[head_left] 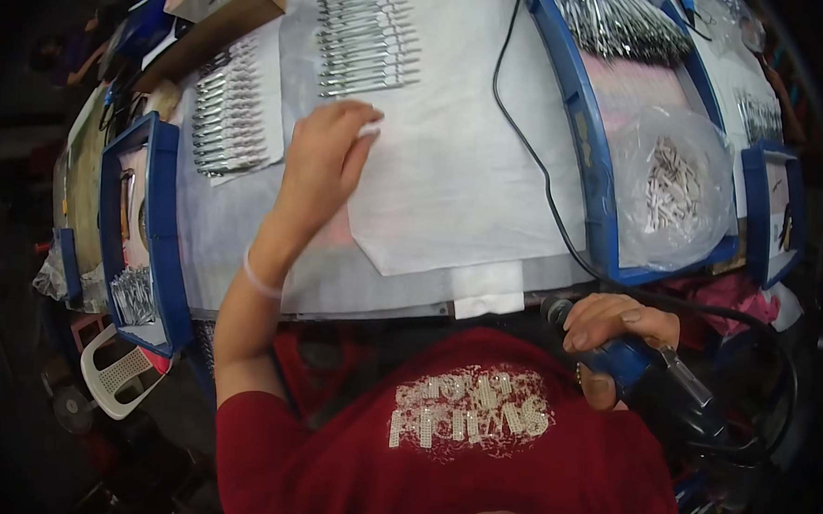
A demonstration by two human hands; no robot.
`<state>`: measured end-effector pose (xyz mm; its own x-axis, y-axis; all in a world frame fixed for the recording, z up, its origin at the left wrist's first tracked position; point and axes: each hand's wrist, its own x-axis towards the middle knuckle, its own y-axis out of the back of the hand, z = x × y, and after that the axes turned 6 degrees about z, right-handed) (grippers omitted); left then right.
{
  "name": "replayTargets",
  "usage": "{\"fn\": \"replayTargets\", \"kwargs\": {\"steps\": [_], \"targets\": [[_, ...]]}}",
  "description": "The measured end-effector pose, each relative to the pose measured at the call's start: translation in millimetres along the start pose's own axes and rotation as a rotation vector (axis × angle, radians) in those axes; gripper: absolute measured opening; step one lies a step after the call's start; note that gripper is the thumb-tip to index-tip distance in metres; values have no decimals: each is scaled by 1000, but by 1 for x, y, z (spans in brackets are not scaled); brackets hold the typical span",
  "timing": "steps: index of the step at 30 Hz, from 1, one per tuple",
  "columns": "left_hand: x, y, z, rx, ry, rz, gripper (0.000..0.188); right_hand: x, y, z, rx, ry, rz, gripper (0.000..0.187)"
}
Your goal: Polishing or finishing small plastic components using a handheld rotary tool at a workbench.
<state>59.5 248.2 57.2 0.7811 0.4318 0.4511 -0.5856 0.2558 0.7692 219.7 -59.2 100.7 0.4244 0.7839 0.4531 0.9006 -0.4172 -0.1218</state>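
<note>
My left hand (pixel 328 155) reaches over the white cloth, just below a row of slim metal rods with white ends (pixel 367 41). Its thumb and forefinger come together around a small white piece (pixel 372 127), whose shape is mostly hidden. At the table's front edge on the right, my right hand (pixel 617 338) wraps round a blue and black corded power tool (pixel 652 381). The tool's dark tip points left, towards the table edge. A second row of similar rods (pixel 228 117) lies on white paper to the left.
A long blue tray (pixel 580 140) on the right holds metal rods (pixel 619 26) and a clear bag of small white pieces (pixel 671 187). A black cable (pixel 546 176) crosses the cloth. Another blue tray (pixel 159 225) stands left, a cardboard box (pixel 228 24) far left.
</note>
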Motion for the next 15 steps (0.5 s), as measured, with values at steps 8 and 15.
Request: {"fn": "replayTargets", "kwargs": {"steps": [8, 15], "targets": [[39, -39, -81, 117, 35, -9, 10, 11, 2, 7, -63, 43, -128, 57], [40, -40, -75, 11, 21, -45, 13, 12, -2, 7, -18, 8, -131, 56]]}}
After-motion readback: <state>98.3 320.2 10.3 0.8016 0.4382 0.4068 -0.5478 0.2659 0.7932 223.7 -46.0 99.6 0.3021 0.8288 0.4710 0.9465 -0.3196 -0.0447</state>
